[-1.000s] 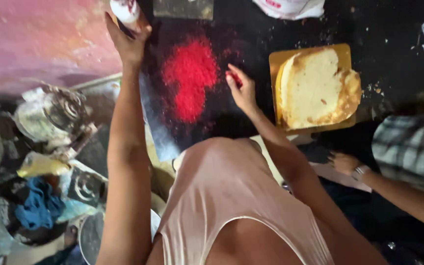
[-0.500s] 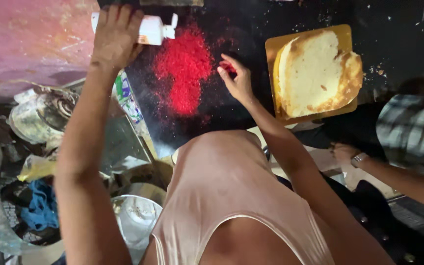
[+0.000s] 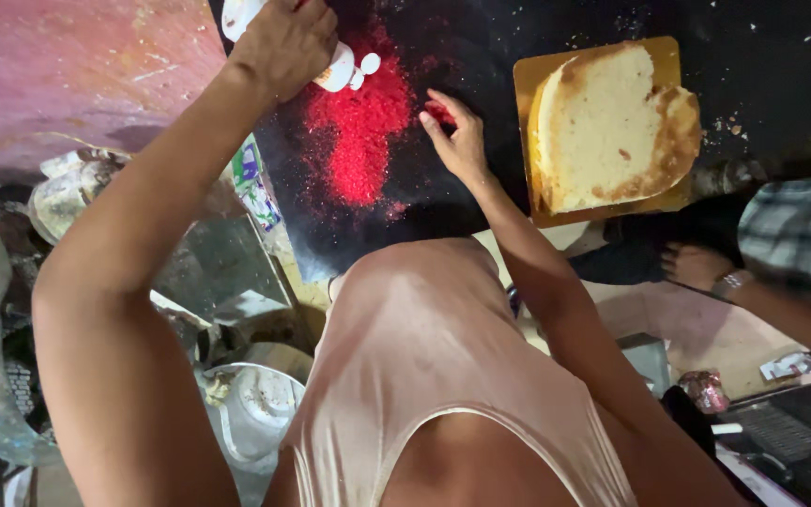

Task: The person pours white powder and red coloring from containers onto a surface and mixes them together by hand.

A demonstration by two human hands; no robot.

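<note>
Nearest the camera, the right hand (image 3: pixel 457 141) has slid a little further into the edge of the red powder pile (image 3: pixel 363 131) on the black tabletop (image 3: pixel 481 38), its fingers loosely open and red-stained, pinching some powder rather than closing on any object. Farther off, the left hand (image 3: pixel 283 42) has drawn the white bottle (image 3: pixel 335 68) down over the top of the pile, tilted, its grip wrapped tight round the body. To the right, the sponge cake (image 3: pixel 612 127) on its gold board (image 3: pixel 532 80) lies untouched, while another person's wrist (image 3: pixel 715 277) rests nearby.
</note>
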